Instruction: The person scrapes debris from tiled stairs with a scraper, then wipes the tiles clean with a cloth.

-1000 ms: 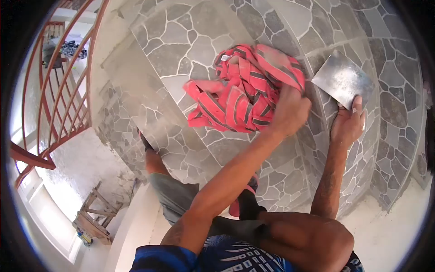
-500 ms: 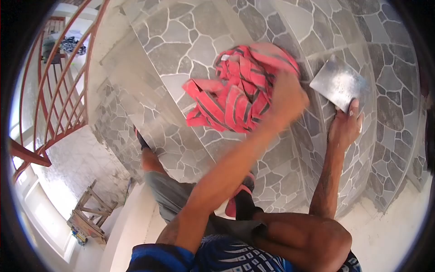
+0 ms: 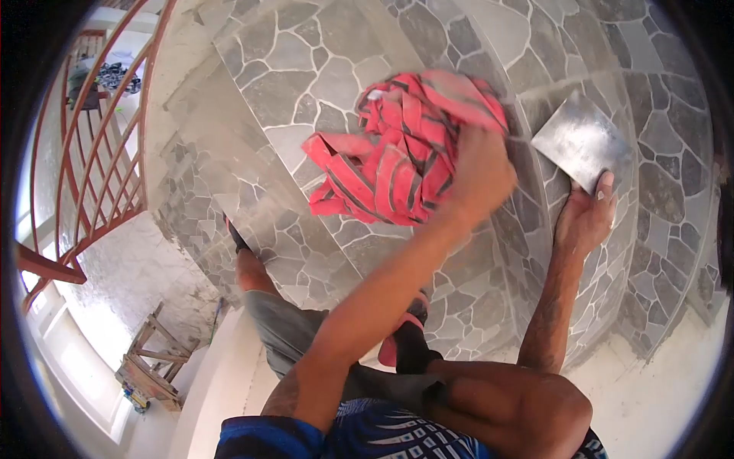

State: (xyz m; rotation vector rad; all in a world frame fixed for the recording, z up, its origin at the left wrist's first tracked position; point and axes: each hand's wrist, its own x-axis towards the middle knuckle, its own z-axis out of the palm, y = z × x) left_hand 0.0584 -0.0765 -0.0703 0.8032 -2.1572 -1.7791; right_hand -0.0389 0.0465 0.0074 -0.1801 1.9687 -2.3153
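Note:
A bunched red cloth with dark stripes (image 3: 397, 164) lies on the stone-patterned surface in the middle. At its right side my left hand (image 3: 485, 172), blurred by motion, is closed on part of the cloth. Farther right, my right hand (image 3: 585, 218) grips a flat, shiny metal plate (image 3: 582, 141) by its lower corner, with a thumb over the edge. The plate is tilted and stands apart from the cloth.
Grey steps with pale joints (image 3: 290, 92) spread around the hands. A reddish metal railing (image 3: 99, 153) stands at the left, with a wooden trestle (image 3: 157, 359) below it. My feet, one in a dark sock (image 3: 413, 348), rest on the steps.
The metal plate and my right hand have shifted slightly to the right. My left hand and the cloth have moved a little, the cloth's upper part spreading somewhat.

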